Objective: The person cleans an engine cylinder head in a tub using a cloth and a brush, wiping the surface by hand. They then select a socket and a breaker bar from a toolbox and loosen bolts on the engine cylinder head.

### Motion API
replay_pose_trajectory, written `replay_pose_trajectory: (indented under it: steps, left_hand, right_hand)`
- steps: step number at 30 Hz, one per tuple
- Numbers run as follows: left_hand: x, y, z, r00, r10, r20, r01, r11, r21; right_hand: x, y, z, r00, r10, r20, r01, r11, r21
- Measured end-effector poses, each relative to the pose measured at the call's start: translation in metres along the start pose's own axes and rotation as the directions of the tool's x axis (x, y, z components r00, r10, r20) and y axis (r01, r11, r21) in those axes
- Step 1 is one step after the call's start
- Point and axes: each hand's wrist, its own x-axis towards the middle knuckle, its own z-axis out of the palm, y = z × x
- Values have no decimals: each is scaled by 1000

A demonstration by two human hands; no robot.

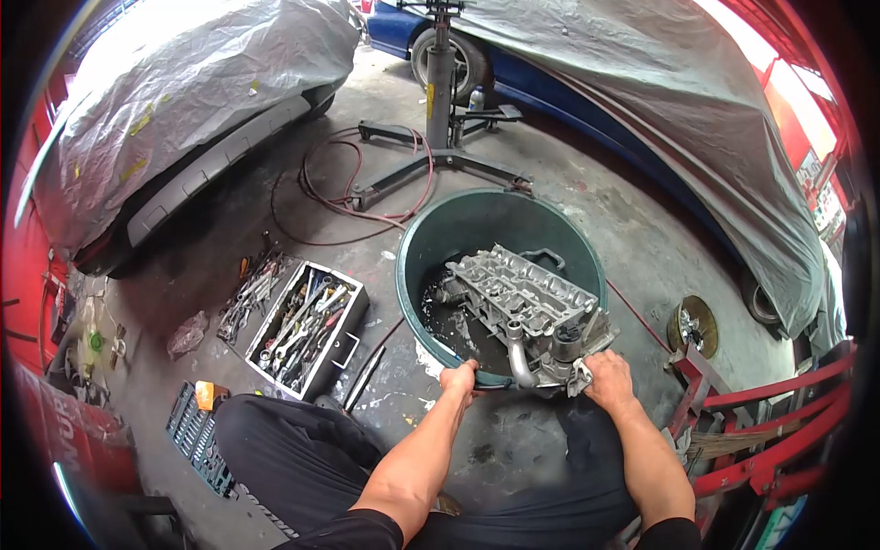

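The left hand (460, 377) is clamping the tub's (500, 209) near edge; the right hand (610, 379) is gripping a rag (581, 377) beside the engine part (521, 286) lying inside.

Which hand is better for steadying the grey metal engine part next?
Probably the right hand: it's close beside the boxy, grey metal engine part, while the left hand grips the round, dark-green plastic tub.

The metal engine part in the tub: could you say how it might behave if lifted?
The engine part is probably heavy and rigid, being a broad, ribbed block. It may be slippery: the tub looks dark and wet at the bottom. Its protruding pipe could snag.
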Motion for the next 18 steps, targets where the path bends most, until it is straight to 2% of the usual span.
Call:
replay_pose_trajectory:
  steps: [5,11,12,14,18]
  left_hand:
    - [-10,6,-3,999,-30,35,31,999,-33]
    - [-14,5,-9,999,19,30,-18,1000,-12]
    - [-15,6,-11,999,24,26,-23,1000,-18]
    - [-20,6,-24,999,14,36,-13,1000,-13]
    - [-21,0,-55,998,3,-55,1,998,69]
  right_hand:
    - [7,-11,-14,996,35,86,-27,995,-97]
    - [14,-17,-25,978,65,196,-50,996,-80]
    - [16,-18,-26,980,57,193,-42,996,-79]
    - [15,-22,-28,957,-33,288,65,993,-103]
    - [8,-53,-39,926,-72,371,102,993,-63]
